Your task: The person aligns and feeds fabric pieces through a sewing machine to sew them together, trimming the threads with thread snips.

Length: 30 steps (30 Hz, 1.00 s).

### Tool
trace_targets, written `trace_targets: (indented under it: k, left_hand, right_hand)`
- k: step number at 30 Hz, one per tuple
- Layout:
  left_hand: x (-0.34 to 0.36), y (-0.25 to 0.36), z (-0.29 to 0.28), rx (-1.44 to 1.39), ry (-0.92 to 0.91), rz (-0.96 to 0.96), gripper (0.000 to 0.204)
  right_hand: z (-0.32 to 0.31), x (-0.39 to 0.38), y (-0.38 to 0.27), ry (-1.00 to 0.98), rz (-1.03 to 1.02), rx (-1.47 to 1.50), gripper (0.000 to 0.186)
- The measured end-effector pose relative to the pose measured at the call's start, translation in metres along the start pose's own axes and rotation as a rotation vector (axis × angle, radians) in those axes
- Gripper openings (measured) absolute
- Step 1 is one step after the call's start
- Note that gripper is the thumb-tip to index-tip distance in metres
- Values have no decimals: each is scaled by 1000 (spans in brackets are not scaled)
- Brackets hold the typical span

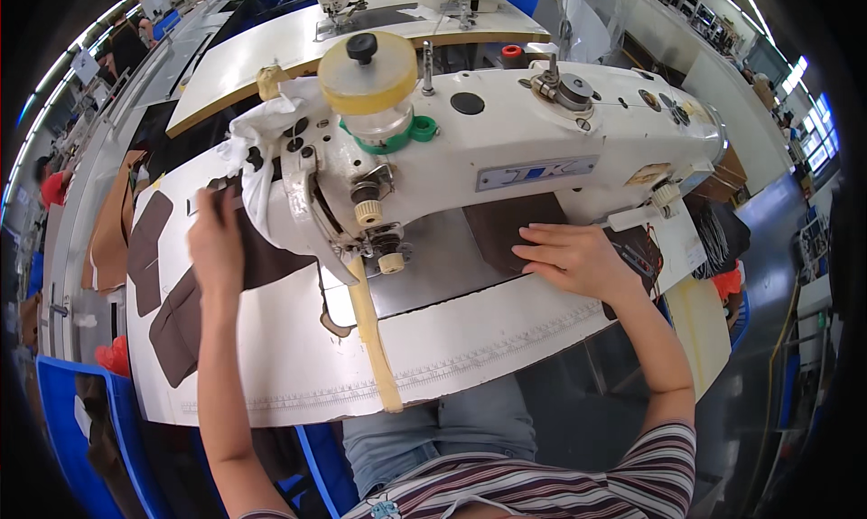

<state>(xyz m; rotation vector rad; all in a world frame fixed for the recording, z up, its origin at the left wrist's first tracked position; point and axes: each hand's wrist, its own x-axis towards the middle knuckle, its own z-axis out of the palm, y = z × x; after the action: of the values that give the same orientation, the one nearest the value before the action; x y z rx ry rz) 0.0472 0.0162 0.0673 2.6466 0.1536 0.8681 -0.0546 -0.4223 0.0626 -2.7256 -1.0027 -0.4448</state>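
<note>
A white industrial sewing machine (pixel 433 149) stands before me. My left hand (pixel 217 248), smeared by motion, is left of its head at the edge of a dark brown panel (pixel 271 259); whether the fingers grip it I cannot make out. Under the machine's arm lies another dark brown piece (pixel 506 230). My right hand (pixel 571 259) is at that piece's right edge, fingers stretched out and slightly apart. A yellow strip (pixel 370 338) runs from the needle area over the table's front edge. The needle itself is hidden behind the machine's head.
More dark brown pieces (pixel 176 329) lie on the left of the white table (pixel 298 365). Blue bins (pixel 81 374) stand at lower left. A white cloth (pixel 257 149) hangs at the machine's head. Behind, another table (pixel 235 67) carries sewing machines.
</note>
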Motion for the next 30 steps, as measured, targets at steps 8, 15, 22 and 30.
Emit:
trace_targets:
  k: [8, 15, 22, 30]
  left_hand:
    - [-46, -201, -129, 136, 121, -155, 29]
    - [-68, -225, -110, 218, 39, -330, 29]
    - [-70, -226, -107, 317, 34, -280, 26]
    - [-66, -184, -123, 205, 380, -40, 22]
  right_hand:
    - [2, 18, -17, 41, -116, -226, 25]
    - [0, 18, -12, 1, -141, -177, 28]
    - [6, 13, -17, 19, -194, -328, 33]
    - [-3, 28, -23, 88, 50, 17, 30]
